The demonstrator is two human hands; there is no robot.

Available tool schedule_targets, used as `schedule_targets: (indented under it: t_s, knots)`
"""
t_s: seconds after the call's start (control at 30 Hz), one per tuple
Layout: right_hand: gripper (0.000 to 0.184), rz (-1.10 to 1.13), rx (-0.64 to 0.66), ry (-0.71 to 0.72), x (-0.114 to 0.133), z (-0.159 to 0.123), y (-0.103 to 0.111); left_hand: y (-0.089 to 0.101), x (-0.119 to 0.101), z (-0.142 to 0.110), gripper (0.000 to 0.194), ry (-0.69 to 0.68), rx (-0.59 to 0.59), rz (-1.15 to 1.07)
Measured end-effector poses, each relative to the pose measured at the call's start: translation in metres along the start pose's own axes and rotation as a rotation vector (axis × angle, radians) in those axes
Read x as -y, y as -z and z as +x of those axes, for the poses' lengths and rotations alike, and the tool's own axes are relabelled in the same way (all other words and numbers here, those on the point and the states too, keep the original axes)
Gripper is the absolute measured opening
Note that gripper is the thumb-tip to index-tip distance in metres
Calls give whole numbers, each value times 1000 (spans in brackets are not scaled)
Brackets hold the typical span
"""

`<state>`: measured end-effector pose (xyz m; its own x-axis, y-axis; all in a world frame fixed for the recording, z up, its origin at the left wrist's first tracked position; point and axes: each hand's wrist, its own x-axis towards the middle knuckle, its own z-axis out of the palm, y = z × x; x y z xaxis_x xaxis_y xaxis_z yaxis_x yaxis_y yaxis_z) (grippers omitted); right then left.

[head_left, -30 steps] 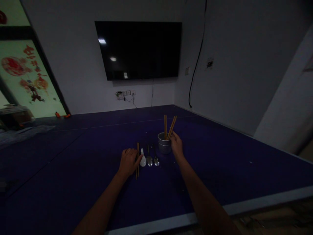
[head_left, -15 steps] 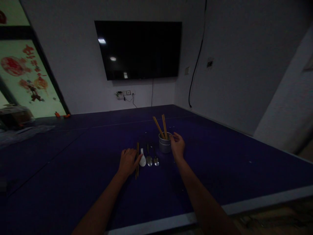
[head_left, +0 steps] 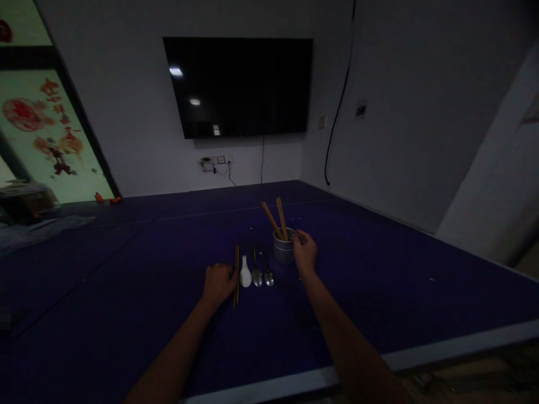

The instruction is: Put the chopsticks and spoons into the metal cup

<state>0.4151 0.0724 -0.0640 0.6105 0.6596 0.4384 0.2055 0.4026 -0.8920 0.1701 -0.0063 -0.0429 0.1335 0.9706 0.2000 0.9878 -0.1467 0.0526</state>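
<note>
My right hand (head_left: 305, 252) rests against the right side of the small metal cup (head_left: 283, 248), fingers curled loosely at its rim without clamping it. Two wooden chopsticks (head_left: 275, 217) stand in the cup, leaning left. My left hand (head_left: 219, 282) lies half-curled on the dark blue table (head_left: 126, 292), its thumb touching another pair of chopsticks (head_left: 236, 274) lying flat. Just right of those lie a white ceramic spoon (head_left: 245, 275) and two metal spoons (head_left: 261, 274), side by side.
</note>
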Motion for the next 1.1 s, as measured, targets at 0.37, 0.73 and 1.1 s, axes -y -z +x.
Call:
schedule_targets:
  t_s: [0.37, 0.73, 1.1]
  knots:
    - [43, -34, 10, 13, 1, 0, 0, 8, -6, -5, 48, -79, 145, 102]
    - [44, -64, -23, 73, 4, 0, 3, 10, -13, -10, 49, -117, 179, 107]
    - [38, -195, -158, 265, 28, -7, 11, 13, -1, -5, 35, 109, 167, 167]
